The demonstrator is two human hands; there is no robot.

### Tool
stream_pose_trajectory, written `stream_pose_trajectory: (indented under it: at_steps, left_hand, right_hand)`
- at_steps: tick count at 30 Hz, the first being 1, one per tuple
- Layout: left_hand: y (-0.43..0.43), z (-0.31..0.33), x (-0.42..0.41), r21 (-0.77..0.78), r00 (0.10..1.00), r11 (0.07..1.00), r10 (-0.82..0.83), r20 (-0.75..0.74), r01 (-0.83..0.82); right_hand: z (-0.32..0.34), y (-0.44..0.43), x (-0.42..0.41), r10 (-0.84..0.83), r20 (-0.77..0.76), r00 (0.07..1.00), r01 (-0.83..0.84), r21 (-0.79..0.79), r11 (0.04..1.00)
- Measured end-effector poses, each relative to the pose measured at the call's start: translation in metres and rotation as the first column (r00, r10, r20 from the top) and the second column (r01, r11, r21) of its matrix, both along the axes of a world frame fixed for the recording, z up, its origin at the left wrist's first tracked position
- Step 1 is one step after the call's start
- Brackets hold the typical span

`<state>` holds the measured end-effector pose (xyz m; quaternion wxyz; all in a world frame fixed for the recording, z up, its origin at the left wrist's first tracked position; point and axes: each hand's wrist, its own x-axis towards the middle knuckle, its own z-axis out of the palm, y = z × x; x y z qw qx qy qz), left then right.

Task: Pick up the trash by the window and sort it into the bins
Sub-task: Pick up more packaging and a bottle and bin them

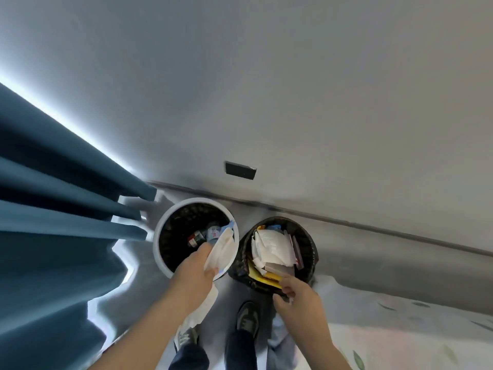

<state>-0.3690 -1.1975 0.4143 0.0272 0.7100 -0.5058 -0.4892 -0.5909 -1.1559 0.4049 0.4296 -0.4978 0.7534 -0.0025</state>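
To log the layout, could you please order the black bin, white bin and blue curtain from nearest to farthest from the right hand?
1. The black bin: on the right, its rim gripped by the right hand.
2. The white bin: left of it, under the white paper the left hand holds.
3. The blue curtain: far left, beyond the white bin.

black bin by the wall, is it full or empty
Nearly full: white papers and a yellow envelope are piled close to the rim of the black bin.

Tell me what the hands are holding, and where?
The left hand grips white paper around its middle, over the white bin. The right hand seems to pinch the near rim of the black bin.
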Motion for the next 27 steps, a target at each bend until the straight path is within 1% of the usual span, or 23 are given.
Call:
stream_pose_trajectory:
  at_steps: [4,9,15,18,20,23,27]
  left_hand:
    - [-0.009,-0.017,-0.023,0.014,0.997,0.997,-0.071,0.042,0.071]
    - [-0.020,-0.035,-0.051,-0.002,0.977,0.978,-0.206,0.062,0.207]
    - [-0.038,-0.075,-0.101,0.035,0.934,0.936,-0.352,0.062,0.350]
    - [-0.047,-0.104,-0.128,0.041,0.898,0.901,-0.434,0.075,0.432]
    - [-0.052,-0.123,-0.144,0.054,0.859,0.866,-0.500,0.109,0.497]
    - [-0.056,-0.149,-0.164,0.095,0.771,0.790,-0.612,0.173,0.606]
    - [-0.060,-0.178,-0.186,0.121,0.589,0.649,-0.742,0.320,0.751]
  right_hand:
    - [-0.013,0.003,-0.021,0.003,-0.007,1.000,-0.003,0.024,1.000]
    - [-0.026,0.005,-0.038,-0.046,-0.011,0.999,0.046,0.023,0.999]
    - [-0.044,0.008,-0.066,-0.087,-0.017,0.996,0.088,0.041,0.995]
    - [-0.061,0.006,-0.081,-0.097,-0.012,0.995,0.098,0.032,0.995]
    - [-0.072,0.003,-0.091,-0.103,-0.026,0.994,0.104,0.027,0.994]
    - [-0.090,0.002,-0.105,-0.116,-0.034,0.993,0.116,0.001,0.993]
    - [-0.113,0.006,-0.121,-0.153,-0.050,0.987,0.152,-0.023,0.988]
